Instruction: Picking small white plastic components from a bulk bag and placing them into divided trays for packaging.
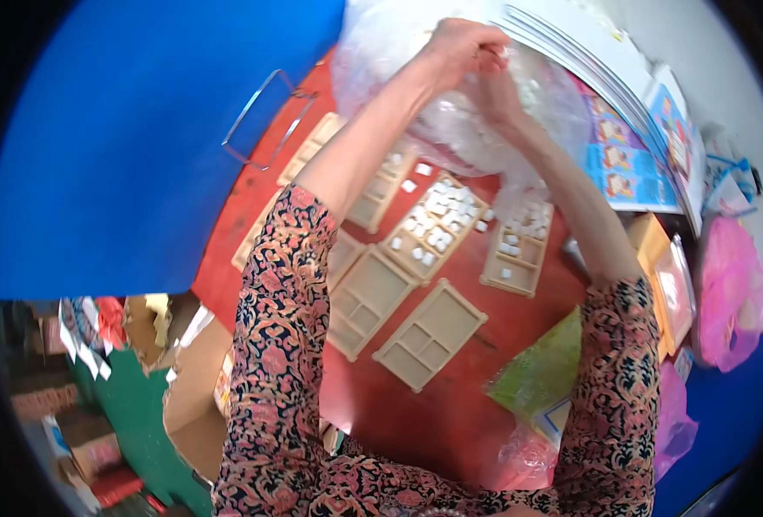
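Observation:
Both arms reach far across the red table [399,414]. My left hand [466,45] is closed, its fingers curled beside those of my right hand [492,90], also closed. They meet in front of a large clear plastic bag [373,52] with white contents; whether they pinch its film or something small cannot be made out. Below them lies a pale wooden compartment tray [409,265] scattered with small white cubes [450,202]. Right of it, a second wooden tray [519,280] holds more cubes, partly under clear film. Loose white cubes [409,185] lie beside the trays.
A tray without cubes [429,336] lies nearer me, with several more at left. A wire handle [252,112] stands against the blue panel [140,155]. Green plastic packaging [528,370], printed sheets [627,172] and pink bags [731,284] sit right; a cardboard box [196,396] is lower left.

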Action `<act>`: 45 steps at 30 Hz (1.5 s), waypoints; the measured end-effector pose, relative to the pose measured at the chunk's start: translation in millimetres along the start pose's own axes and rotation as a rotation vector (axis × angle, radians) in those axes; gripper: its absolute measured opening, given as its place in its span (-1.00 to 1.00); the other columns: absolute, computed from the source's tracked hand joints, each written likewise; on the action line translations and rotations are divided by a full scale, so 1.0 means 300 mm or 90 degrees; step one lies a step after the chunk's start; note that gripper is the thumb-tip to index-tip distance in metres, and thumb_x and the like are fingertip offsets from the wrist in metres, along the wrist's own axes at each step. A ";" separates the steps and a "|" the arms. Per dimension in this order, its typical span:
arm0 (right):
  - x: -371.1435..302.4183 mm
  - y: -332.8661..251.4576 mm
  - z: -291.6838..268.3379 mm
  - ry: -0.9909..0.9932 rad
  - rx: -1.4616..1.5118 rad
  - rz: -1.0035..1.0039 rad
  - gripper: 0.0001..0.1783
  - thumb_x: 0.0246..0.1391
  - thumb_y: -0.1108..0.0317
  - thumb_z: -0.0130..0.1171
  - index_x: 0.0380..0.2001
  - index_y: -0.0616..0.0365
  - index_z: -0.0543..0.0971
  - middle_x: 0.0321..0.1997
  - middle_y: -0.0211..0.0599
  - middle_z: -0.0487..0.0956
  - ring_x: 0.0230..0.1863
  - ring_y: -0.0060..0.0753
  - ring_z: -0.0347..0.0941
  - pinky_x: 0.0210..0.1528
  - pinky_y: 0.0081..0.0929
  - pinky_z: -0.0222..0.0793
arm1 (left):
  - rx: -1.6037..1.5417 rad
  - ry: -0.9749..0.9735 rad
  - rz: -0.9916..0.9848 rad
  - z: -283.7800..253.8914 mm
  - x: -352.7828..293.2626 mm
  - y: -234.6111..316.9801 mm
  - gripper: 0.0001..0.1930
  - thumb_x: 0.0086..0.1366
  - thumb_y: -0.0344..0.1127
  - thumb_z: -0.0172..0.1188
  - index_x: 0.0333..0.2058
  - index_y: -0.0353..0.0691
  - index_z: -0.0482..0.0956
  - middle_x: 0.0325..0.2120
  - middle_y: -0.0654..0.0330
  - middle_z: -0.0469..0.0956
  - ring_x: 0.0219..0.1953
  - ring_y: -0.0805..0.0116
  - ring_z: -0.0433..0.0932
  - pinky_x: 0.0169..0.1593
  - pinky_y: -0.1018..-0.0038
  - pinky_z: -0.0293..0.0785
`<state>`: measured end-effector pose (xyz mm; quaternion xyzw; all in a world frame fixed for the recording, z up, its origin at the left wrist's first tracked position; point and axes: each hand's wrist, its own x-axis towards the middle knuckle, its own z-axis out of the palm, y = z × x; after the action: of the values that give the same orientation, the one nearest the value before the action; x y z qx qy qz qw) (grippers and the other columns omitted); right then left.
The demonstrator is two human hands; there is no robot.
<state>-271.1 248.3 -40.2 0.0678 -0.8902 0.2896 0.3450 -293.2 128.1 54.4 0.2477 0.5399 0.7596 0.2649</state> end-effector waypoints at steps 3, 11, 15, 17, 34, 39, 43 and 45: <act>0.025 0.010 -0.109 0.026 -0.106 -0.028 -0.76 -0.11 0.29 0.19 -0.37 0.22 0.59 -0.36 0.05 0.55 -0.25 0.00 0.48 -0.20 -0.24 0.37 | 0.088 0.009 -0.056 -0.054 -0.159 0.012 -0.84 0.11 -0.36 0.21 -0.50 -0.38 0.57 -0.55 0.13 0.54 -0.48 0.38 0.54 -0.40 0.53 0.46; 0.110 -0.123 -0.229 -0.201 0.454 0.357 -0.66 0.00 0.18 0.24 -0.19 0.14 0.54 -0.42 -0.41 0.53 -0.52 -0.59 0.45 -0.60 -0.58 0.31 | 0.470 0.057 -0.081 -0.303 -0.495 0.023 -0.78 0.12 -0.27 0.23 -0.58 -0.29 0.53 -0.66 0.28 0.47 -0.55 0.56 0.47 -0.46 0.61 0.37; 0.087 -0.223 -0.228 -0.354 0.557 0.419 -0.64 0.05 0.20 0.20 -0.11 0.13 0.51 -0.35 -0.40 0.56 -0.46 -0.60 0.48 -0.59 -0.66 0.32 | 0.612 0.100 -0.086 -0.380 -0.532 0.007 -0.76 0.02 -0.28 0.25 -0.62 -0.38 0.55 -0.71 0.23 0.48 -0.61 0.54 0.46 -0.50 0.57 0.37; 0.048 -0.309 -0.214 -0.423 0.590 0.426 -0.64 0.06 0.21 0.20 -0.11 0.14 0.51 -0.34 -0.39 0.56 -0.46 -0.59 0.49 -0.60 -0.69 0.31 | 0.586 0.083 -0.067 -0.382 -0.550 -0.006 -0.76 0.02 -0.29 0.25 -0.63 -0.38 0.53 -0.74 0.23 0.47 -0.61 0.55 0.46 -0.52 0.51 0.34; -0.089 -0.393 0.049 -0.404 0.284 0.335 -0.68 -0.14 0.31 0.26 -0.26 0.21 0.60 -0.43 -0.24 0.59 -0.42 -0.49 0.51 -0.38 -0.53 0.44 | 0.863 0.072 0.121 -0.387 -0.344 -0.048 -0.78 -0.02 -0.35 0.19 -0.64 -0.43 0.49 -0.74 -0.15 0.34 -0.71 0.15 0.40 -0.57 0.24 0.26; -0.109 -0.436 0.037 -0.407 0.099 0.163 -0.63 -0.25 0.25 0.30 -0.29 0.16 0.62 -0.45 -0.10 0.58 -0.40 -0.24 0.52 -0.24 -0.38 0.41 | 0.797 0.093 0.223 -0.429 -0.375 -0.072 -0.77 0.00 -0.34 0.21 -0.65 -0.43 0.48 -0.77 -0.11 0.33 -0.73 0.15 0.37 -0.58 0.27 0.24; -0.124 -0.394 0.024 -0.384 0.065 0.033 -0.60 -0.27 0.30 0.35 -0.25 0.18 0.59 -0.45 -0.05 0.57 -0.38 -0.13 0.53 -0.24 -0.31 0.42 | 0.806 0.026 0.086 -0.361 -0.445 -0.051 -0.84 0.03 -0.41 0.20 -0.57 -0.42 0.52 -0.67 -0.01 0.43 -0.58 0.24 0.44 -0.48 0.33 0.32; -0.121 -0.388 0.021 -0.370 0.057 -0.021 -0.58 -0.28 0.32 0.37 -0.25 0.22 0.58 -0.43 0.01 0.57 -0.36 -0.06 0.53 -0.24 -0.29 0.42 | 0.813 0.027 0.131 -0.353 -0.468 -0.053 -0.82 0.04 -0.42 0.23 -0.57 -0.44 0.49 -0.71 0.06 0.43 -0.64 0.35 0.40 -0.49 0.40 0.32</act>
<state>-210.2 146.1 -13.0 0.1773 -0.9368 0.2916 0.0769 -257.8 -34.5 -4.6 0.3919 0.8641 0.3152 -0.0194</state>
